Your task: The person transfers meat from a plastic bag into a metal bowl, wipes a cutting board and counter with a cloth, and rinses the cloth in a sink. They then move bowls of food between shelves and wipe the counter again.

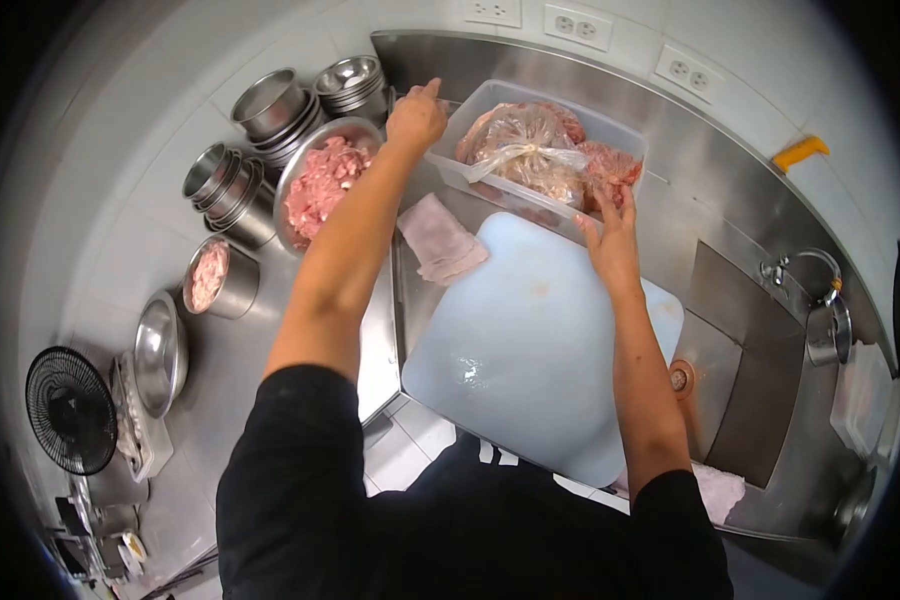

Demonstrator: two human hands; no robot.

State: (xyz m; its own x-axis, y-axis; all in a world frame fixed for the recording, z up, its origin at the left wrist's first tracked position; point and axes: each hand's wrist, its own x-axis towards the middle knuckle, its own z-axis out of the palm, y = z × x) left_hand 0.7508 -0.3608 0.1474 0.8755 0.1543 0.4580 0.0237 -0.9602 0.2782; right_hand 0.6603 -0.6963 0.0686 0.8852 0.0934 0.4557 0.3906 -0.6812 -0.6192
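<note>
My left hand (417, 118) reaches past the left end of a clear plastic container (457, 178), close to its rim, with nothing visible in the fingers, which are partly hidden. At the container's front right, my right hand (610, 240) grips the rim, its thumb outside and its fingers over the edge beside the raw meat (612, 165). Inside the container, a knotted clear plastic bag (530, 150) lies on more meat. A steel bowl of cut pink meat (325, 185) stands beneath my left forearm. In front of the container lies a pale blue cutting board (520, 330).
A folded cloth (438, 238) lies by the board's left corner. Stacked steel pots (232, 190), a pot of meat (232, 285) and a steel bowl (160, 352) stand at left. The sink (745, 370) and a faucet (780, 270) are at right.
</note>
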